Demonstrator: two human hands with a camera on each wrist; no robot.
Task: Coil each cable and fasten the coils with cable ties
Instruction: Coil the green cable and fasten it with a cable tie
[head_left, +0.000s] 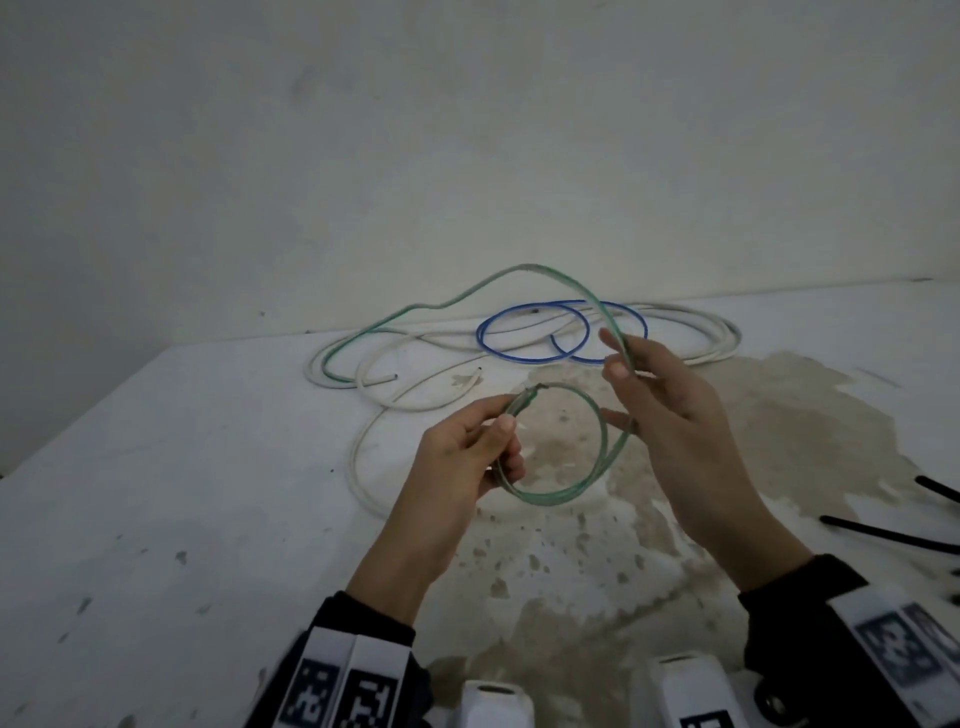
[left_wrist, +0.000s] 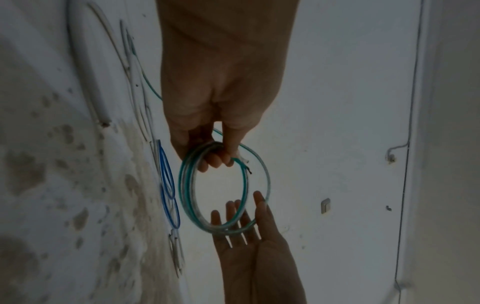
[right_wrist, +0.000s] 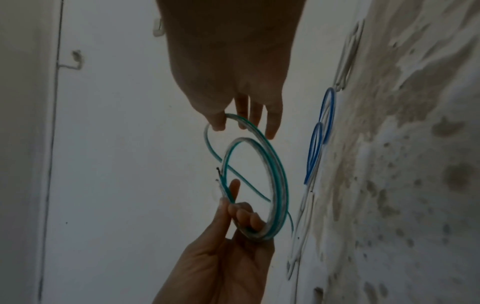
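Smooth plastic cables on a worn, matt painted worktop

The green cable (head_left: 563, 480) has a smooth, slightly glossy, translucent plastic sheath; the blue cable (head_left: 524, 358) is glossy plastic too, and the far white cable (head_left: 696, 332) looks duller. The worktop (head_left: 156, 493) is matt white with rough brownish patches near the middle where the coating has flaked. The black ties (head_left: 883, 532) at right look like matt plastic.

Head view looks down from above the table (head_left: 156, 493); both wrist views face along the hands, close, sharing the green coil (left_wrist: 223, 189).
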